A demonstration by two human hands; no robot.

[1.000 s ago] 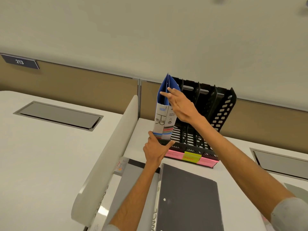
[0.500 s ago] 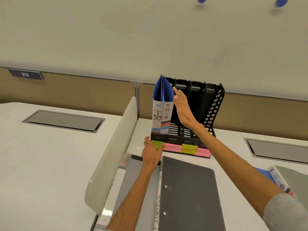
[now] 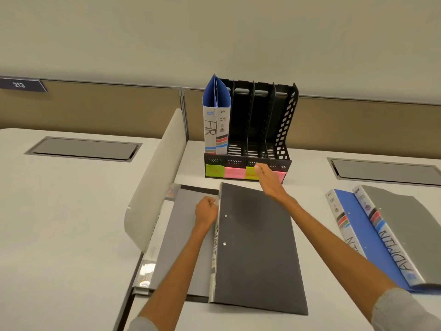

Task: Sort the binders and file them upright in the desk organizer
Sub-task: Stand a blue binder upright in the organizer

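The left hand (image 3: pixel 206 211) curls its fingers round the spine edge of the dark grey binder (image 3: pixel 257 247), and the right hand (image 3: pixel 268 181) hovers with straight fingers over its far corner. Just beyond the right fingertips stands the black organizer (image 3: pixel 285 120), with 2 blue binders (image 3: pixel 216 99) upright in the end slot beyond the left hand, 1 spine marked "HR". Right of the right forearm lies a grey binder (image 3: pixel 405 223) lettered "ADMIN".

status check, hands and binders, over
Left hand gripping dark binder spine, right hand open above its far edge. Two blue binders upright in organizer, leftmost slot. Nothing blocking other slots.
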